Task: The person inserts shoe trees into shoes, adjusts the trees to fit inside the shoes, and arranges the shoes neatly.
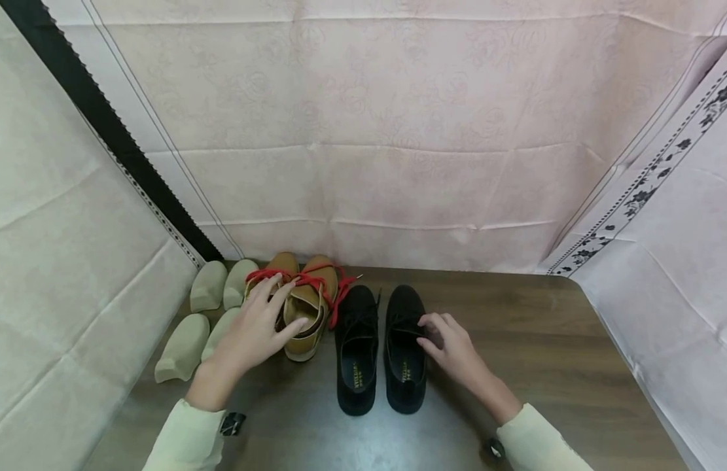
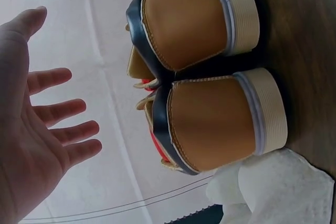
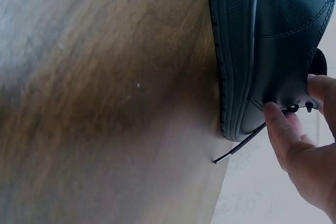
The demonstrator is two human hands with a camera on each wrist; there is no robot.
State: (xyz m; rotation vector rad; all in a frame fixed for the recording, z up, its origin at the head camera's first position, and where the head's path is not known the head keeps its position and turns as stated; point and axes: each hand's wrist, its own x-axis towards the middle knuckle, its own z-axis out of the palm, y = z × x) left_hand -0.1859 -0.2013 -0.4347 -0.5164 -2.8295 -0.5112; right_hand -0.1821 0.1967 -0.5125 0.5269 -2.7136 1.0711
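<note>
My left hand (image 1: pixel 260 330), fingers spread, hovers over a pair of tan shoes with red laces (image 1: pixel 304 324). The left wrist view has the hand (image 2: pixel 42 124) beside their brown heels (image 2: pixel 210 119), with nothing in its grasp. Right of them stand two black lace-up shoes, one left (image 1: pixel 357 353) and one right (image 1: pixel 405 366), toes pointing away. With relaxed fingers my right hand (image 1: pixel 454 350) touches the outer side of the right black shoe near its laces. Up close, a fingertip (image 3: pixel 272 107) rests on the black upper beside a loose lace end (image 3: pixel 223 158).
Several pale cream shoe-shaped blocks (image 1: pixel 182 348) stand at the left end of the brown wooden table (image 1: pixel 516 366). A patterned white cloth (image 1: pixel 398 131) hangs behind the table, with more cloth at both sides. Beyond the right hand, the tabletop runs to its rounded right corner.
</note>
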